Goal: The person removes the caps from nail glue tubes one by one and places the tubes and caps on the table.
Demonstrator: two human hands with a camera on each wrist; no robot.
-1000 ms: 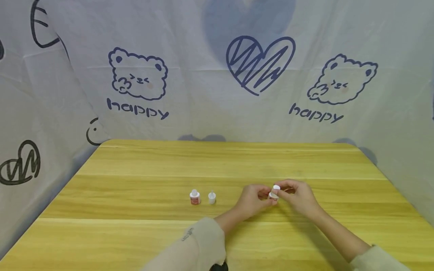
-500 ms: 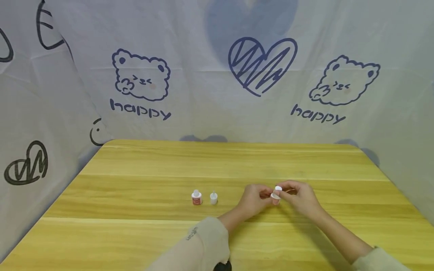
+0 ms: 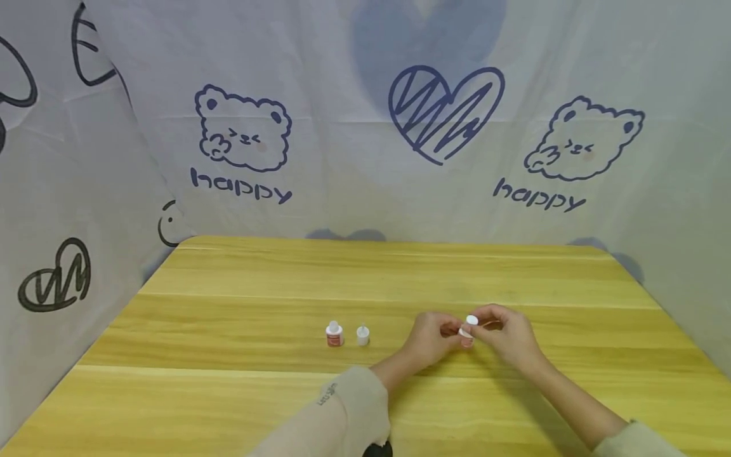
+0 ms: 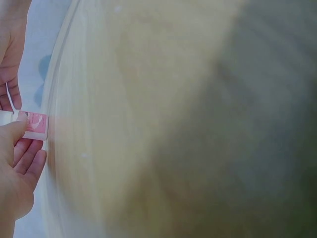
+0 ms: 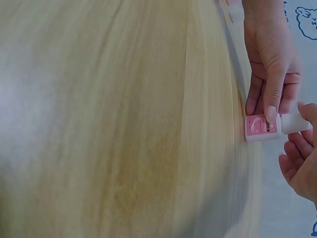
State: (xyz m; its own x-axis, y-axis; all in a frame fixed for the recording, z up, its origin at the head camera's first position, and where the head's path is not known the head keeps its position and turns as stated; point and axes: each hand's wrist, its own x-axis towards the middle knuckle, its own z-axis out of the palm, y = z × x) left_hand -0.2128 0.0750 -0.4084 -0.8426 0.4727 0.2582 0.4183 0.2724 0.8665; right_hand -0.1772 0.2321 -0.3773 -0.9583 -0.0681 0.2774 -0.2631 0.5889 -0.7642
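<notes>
In the head view, my left hand (image 3: pixel 431 337) grips the body of a small white bottle (image 3: pixel 466 341) with a pink label. The thumb lies over its label in the right wrist view. My right hand (image 3: pixel 510 336) pinches the bottle's white cap (image 3: pixel 471 320), thumb on the near side. Cap and body sit in line in the right wrist view, the cap (image 5: pixel 294 123) at the neck. A second small bottle (image 3: pixel 334 336), uncapped with its pale nozzle showing, stands upright left of my hands. Beside it is a loose white cap (image 3: pixel 362 336) with a thin tip pointing up.
The hands work over a wooden table (image 3: pixel 257 273) with light planks. Behind it and at its sides hangs a pale cloth (image 3: pixel 342 171) printed with bears, hearts and the word "happy".
The head view has shifted slightly, so everything appears a little farther right. My left thumb has drawn back a little, baring more of the label. Both hands keep their holds.
</notes>
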